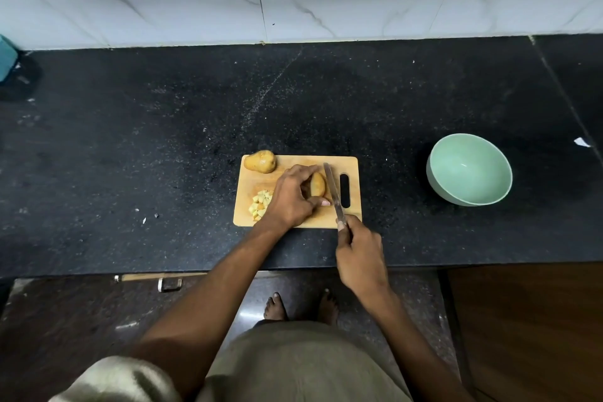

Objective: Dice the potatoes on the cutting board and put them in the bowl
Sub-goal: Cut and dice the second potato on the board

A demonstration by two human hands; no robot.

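Whole potato (260,161) behind left hand (293,197)

We've got a small wooden cutting board (293,161) with one whole brown potato (260,161) at its far left corner and a pile of pale yellow potato cubes (260,204) near the front left. A potato half (317,184) sits mid-board, and the mint-green bowl (469,169) stands well off to the right.

Open black worktop (391,140) runs between the cutting board (295,221) and the green bowl (469,170) toward the right edge; board itself is crowded; whole potato (260,161) at its far-left corner, diced pile (260,205) near-left, knife (332,192) crossing the right side.
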